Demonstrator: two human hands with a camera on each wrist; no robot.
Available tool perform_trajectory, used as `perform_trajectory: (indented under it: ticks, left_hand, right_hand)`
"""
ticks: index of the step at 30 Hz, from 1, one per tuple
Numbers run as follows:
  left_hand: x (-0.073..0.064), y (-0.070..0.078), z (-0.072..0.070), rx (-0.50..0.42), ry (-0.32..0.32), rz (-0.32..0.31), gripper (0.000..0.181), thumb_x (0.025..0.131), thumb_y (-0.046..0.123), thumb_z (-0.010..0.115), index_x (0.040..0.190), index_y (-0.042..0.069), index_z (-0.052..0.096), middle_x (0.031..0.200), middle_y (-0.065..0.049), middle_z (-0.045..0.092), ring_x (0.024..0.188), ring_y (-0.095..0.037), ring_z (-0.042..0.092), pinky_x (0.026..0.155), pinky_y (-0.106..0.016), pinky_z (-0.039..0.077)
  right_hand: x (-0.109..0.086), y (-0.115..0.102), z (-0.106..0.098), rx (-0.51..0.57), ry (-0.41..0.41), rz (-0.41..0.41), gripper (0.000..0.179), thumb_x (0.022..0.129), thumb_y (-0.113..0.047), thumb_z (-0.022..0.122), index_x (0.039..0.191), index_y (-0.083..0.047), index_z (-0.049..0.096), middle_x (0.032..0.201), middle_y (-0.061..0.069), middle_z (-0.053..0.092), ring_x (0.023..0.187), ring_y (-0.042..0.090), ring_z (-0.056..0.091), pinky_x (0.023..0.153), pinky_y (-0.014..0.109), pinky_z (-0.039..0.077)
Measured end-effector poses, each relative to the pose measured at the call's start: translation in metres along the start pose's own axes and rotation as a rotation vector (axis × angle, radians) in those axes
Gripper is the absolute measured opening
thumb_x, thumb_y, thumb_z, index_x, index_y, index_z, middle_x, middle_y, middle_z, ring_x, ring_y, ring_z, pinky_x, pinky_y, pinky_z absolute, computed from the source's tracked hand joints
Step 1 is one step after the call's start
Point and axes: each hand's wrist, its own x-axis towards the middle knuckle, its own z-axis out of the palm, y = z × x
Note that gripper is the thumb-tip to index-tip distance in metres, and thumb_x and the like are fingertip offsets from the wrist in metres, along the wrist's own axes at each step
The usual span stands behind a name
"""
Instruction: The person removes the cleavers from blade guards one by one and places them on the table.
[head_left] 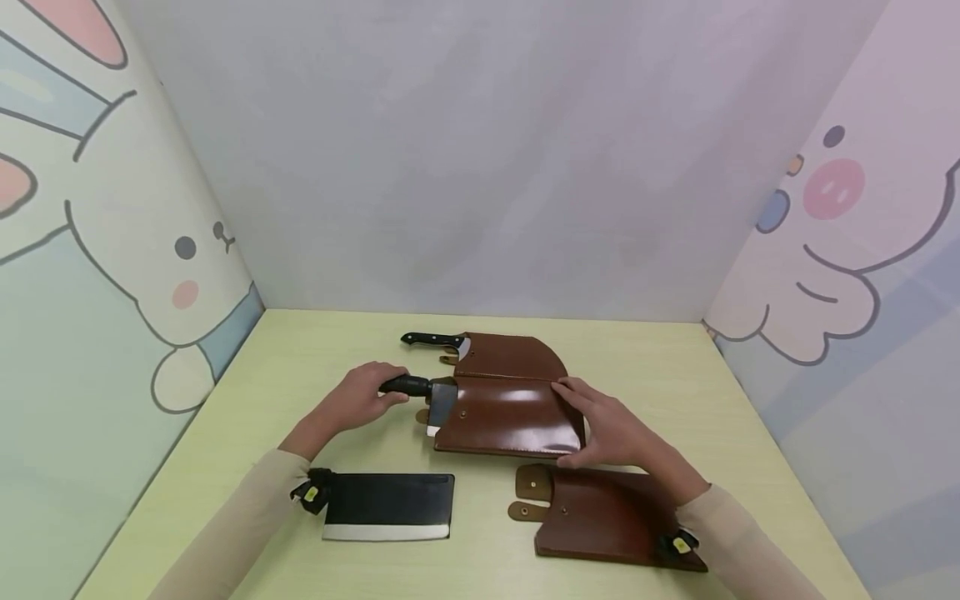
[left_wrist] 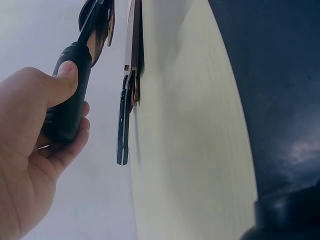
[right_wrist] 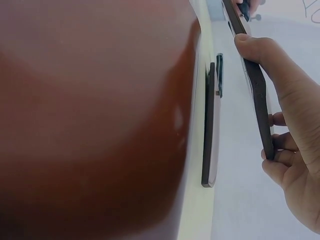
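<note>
My left hand (head_left: pixel 367 396) grips the black handle (left_wrist: pixel 70 100) of a cleaver (head_left: pixel 442 402), its thumb lying along the handle. Most of the blade is hidden inside a brown leather sheath (head_left: pixel 517 417); a short strip shows at the sheath's left mouth. At the other end, my right hand (head_left: pixel 607 425) holds the sheath between thumb and fingers, which sit on opposite edges. In the right wrist view the sheath (right_wrist: pixel 257 90) appears edge-on, raised off the table.
Behind lies a black-handled knife (head_left: pixel 431 339) in another brown sheath (head_left: pixel 510 357). A dark cleaver blade (head_left: pixel 390 500) lies near the left forearm. Under the right forearm is a brown sheath (head_left: pixel 600 517) with strap tabs. Walls enclose the pale yellow table (head_left: pixel 645 350).
</note>
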Motion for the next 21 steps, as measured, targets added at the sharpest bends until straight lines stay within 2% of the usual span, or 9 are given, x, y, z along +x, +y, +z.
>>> perform_trajectory:
  ticks: [11,21]
  left_hand:
    - [-0.005,-0.0028,-0.001,-0.015,0.024,-0.016,0.035,0.093,0.024,0.077,0.122,0.006,0.07,0.113,-0.009,0.072,0.097,-0.025,0.067,0.08,-0.046,0.052]
    - [-0.0078,-0.0096,-0.004,-0.042,0.038,-0.002,0.03,0.092,0.019,0.078,0.118,0.007,0.071,0.107,-0.008,0.072,0.085,-0.019,0.061,0.073,-0.041,0.047]
  right_hand:
    - [-0.0022,0.0014,-0.0001,0.005,0.02,0.003,0.115,0.069,-0.067,0.085,0.158,-0.012,0.039,0.157,0.015,0.042,0.128,0.036,0.058,0.094,0.051,0.054]
    - [-0.0067,0.0043,-0.005,0.006,0.018,-0.007,0.114,0.068,-0.063,0.088,0.157,-0.009,0.041,0.156,0.018,0.043,0.128,0.037,0.058,0.094,0.051,0.054]
